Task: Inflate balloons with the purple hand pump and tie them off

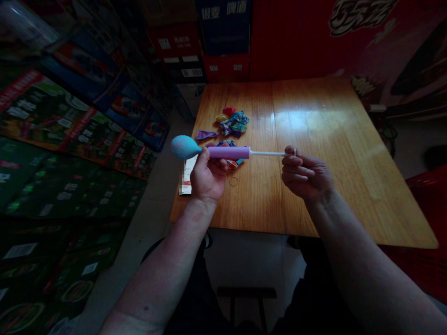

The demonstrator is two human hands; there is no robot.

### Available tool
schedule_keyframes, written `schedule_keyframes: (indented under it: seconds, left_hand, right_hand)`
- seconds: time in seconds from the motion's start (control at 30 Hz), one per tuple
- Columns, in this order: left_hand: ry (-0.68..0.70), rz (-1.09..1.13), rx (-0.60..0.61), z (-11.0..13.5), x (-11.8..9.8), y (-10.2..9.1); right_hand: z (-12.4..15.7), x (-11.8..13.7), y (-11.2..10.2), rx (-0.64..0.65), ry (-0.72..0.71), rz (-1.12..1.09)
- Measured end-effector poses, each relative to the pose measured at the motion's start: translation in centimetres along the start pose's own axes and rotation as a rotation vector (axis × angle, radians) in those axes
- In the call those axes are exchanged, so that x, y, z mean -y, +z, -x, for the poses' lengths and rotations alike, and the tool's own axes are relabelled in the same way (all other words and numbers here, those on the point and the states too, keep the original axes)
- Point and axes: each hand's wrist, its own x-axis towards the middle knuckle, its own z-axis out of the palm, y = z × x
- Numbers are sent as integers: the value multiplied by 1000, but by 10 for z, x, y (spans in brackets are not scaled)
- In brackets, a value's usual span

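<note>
My left hand is closed round the front end of a purple hand pump, held level above the wooden table. A small, partly inflated light-blue balloon sits on the pump's nozzle, left of my fingers. My right hand is closed on the handle at the end of the pump's thin white rod, which is drawn out to the right.
A heap of limp coloured balloons lies on the table's far left part, with a purple one beside it. A white card lies at the table's left edge. Stacked cartons fill the left side.
</note>
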Motion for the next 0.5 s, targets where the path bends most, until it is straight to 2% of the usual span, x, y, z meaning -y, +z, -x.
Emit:
schedule_keyframes:
  seconds: [0.07,0.23,0.4,0.5]
  left_hand:
    - [22,-5,10,3,3,1]
    - [-71,1,64,10,17,3]
    - [-103,23,114,8,14,2]
    - [-125,27,100,7,13,1]
  right_hand:
    - [-1,-7,0,15,-11,-13]
    - [-8,-32,3,126,75,-100]
    - [-9,-31,3,43,86,-165]
    - [-10,-29,-3,96,101,-219]
